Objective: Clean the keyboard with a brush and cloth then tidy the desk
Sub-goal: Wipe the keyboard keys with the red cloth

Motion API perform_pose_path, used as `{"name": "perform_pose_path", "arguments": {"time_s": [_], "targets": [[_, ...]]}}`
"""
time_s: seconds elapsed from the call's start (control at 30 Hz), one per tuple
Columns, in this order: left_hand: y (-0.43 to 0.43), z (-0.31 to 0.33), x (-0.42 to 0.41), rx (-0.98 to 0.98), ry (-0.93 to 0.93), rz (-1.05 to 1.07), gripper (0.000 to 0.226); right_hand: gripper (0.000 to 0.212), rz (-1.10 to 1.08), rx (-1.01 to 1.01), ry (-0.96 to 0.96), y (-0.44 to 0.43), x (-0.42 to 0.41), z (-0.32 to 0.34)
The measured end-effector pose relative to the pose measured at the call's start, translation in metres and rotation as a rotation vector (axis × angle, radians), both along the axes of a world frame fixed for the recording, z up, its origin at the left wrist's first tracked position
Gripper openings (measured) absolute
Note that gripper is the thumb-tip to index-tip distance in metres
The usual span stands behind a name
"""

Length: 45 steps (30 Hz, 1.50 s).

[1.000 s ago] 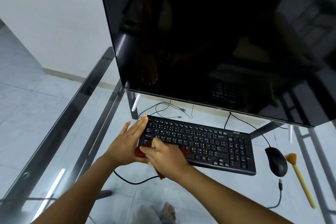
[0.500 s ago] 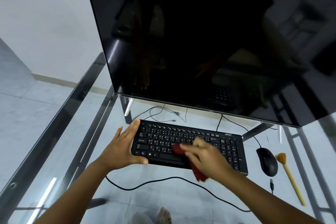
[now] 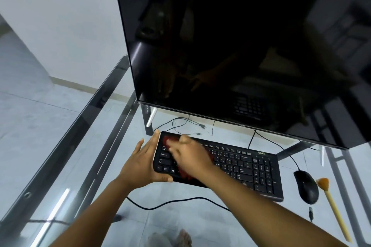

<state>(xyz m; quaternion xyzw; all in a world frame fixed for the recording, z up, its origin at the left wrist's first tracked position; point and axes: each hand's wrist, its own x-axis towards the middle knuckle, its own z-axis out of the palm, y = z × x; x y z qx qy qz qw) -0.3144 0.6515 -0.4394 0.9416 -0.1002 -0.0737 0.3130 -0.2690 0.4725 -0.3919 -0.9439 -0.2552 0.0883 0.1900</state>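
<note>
A black keyboard (image 3: 241, 164) lies on the glass desk (image 3: 84, 146) in front of the monitor. My left hand (image 3: 142, 164) clasps the keyboard's left end, thumb on the near edge and fingers along the side. My right hand (image 3: 188, 154) presses a red cloth (image 3: 183, 172) onto the keys at the left part of the keyboard; it is blurred by motion and most of the cloth is hidden under it. A brush (image 3: 331, 204) with an orange head and a long yellow handle lies on the glass at the far right, away from both hands.
A large dark monitor (image 3: 230, 46) leans over the back of the keyboard. A black mouse (image 3: 306, 186) sits between keyboard and brush. A black cable (image 3: 170, 203) runs under my right forearm, thin wires (image 3: 190, 126) lie behind the keyboard, and the desk's metal frame (image 3: 60, 156) runs along the left.
My right hand has swept the red cloth from the keyboard's middle back to its far left corner. My left hand keeps its hold on the left end.
</note>
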Motion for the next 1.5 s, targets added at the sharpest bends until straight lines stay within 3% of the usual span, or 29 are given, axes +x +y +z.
{"name": "perform_pose_path", "arguments": {"time_s": [0.1,0.27,0.43,0.63,0.77,0.97,1.17,1.33,1.5], "targets": [[-0.001,-0.002,0.000,0.001,-0.004,0.001,0.144,0.032,0.214,-0.022,0.063,0.004,-0.022,0.001],[-0.005,0.011,-0.001,-0.012,-0.005,0.002,0.144,0.032,-0.175,-0.020,-0.076,0.001,0.019,-0.006],[-0.001,-0.001,-0.003,-0.007,-0.005,0.013,0.138,0.029,0.152,-0.040,0.063,0.017,-0.024,-0.002],[-0.001,0.000,0.000,-0.001,0.005,0.018,0.146,0.030,-0.161,0.017,-0.012,0.020,0.029,-0.001],[-0.002,0.002,-0.002,-0.002,-0.019,0.023,0.147,0.039,0.097,-0.085,-0.027,0.026,-0.005,-0.002],[-0.001,0.004,0.001,0.027,-0.019,-0.020,0.141,0.038,-0.244,-0.159,-0.087,-0.007,0.044,-0.008],[0.002,-0.003,0.001,0.096,-0.047,-0.067,0.131,0.041,0.067,-0.195,-0.061,-0.011,-0.008,-0.003],[0.003,-0.007,0.002,0.098,-0.038,-0.063,0.132,0.036,-0.247,-0.297,-0.086,-0.045,0.022,0.003],[0.005,-0.012,0.002,0.101,-0.041,-0.077,0.131,0.046,0.089,-0.315,-0.041,-0.058,-0.031,-0.003]]}}
